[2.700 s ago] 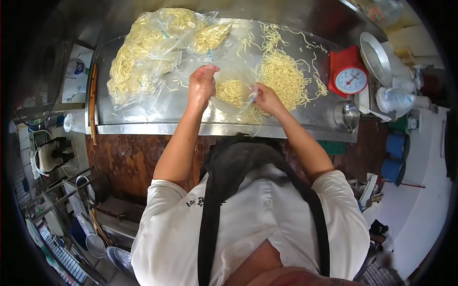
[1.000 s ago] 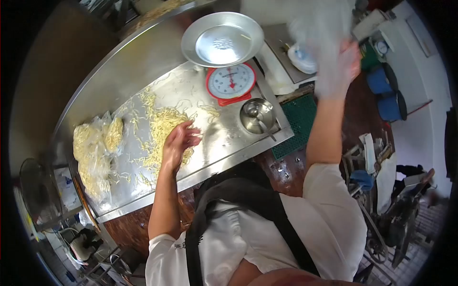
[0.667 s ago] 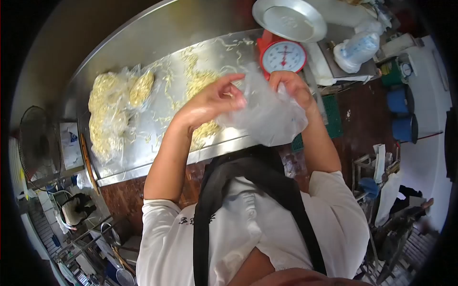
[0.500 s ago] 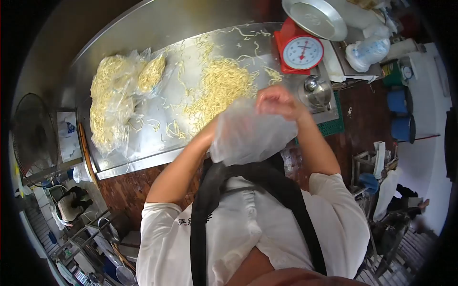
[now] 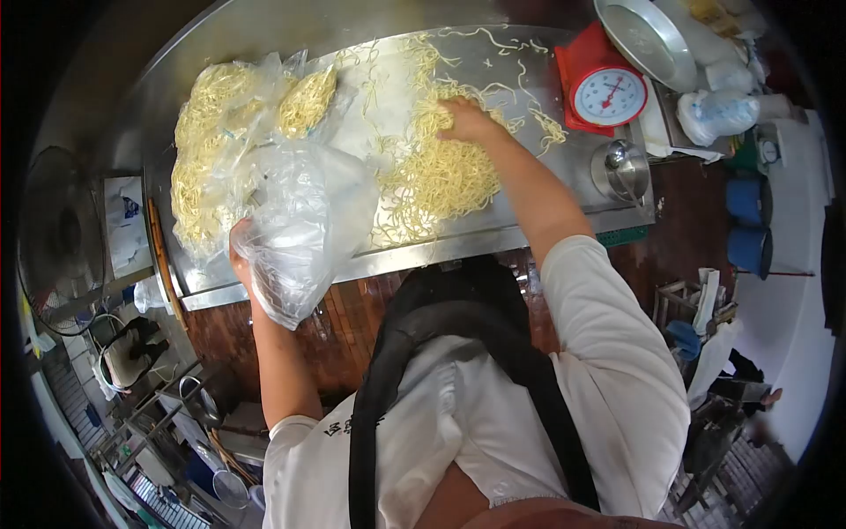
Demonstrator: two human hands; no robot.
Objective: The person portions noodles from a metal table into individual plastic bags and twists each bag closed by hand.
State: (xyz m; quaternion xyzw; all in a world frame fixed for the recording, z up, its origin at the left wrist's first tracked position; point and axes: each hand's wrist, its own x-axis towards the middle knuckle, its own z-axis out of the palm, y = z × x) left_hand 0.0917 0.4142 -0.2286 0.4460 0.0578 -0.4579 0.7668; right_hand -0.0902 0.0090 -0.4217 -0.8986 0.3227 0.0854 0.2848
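My left hand is closed on the edge of a clear plastic bag, which hangs opened out near the table's front edge. The bag looks empty. On the metal table, my right hand reaches into the far part of a heap of loose yellow noodles. Its fingers curl down into the strands, and their tips are partly hidden. Left of the heap lie a large clear bag of noodles and a smaller bag of noodles.
A red dial scale with a metal pan stands at the back right. Near the right edge sits a metal container. Stray noodles lie around the heap. A wooden stick runs along the table's left side, beside a fan.
The plastic bag was held by both hands before my chest. My left hand has carried it left, and it now hangs open. My right hand has moved forward into the noodles.
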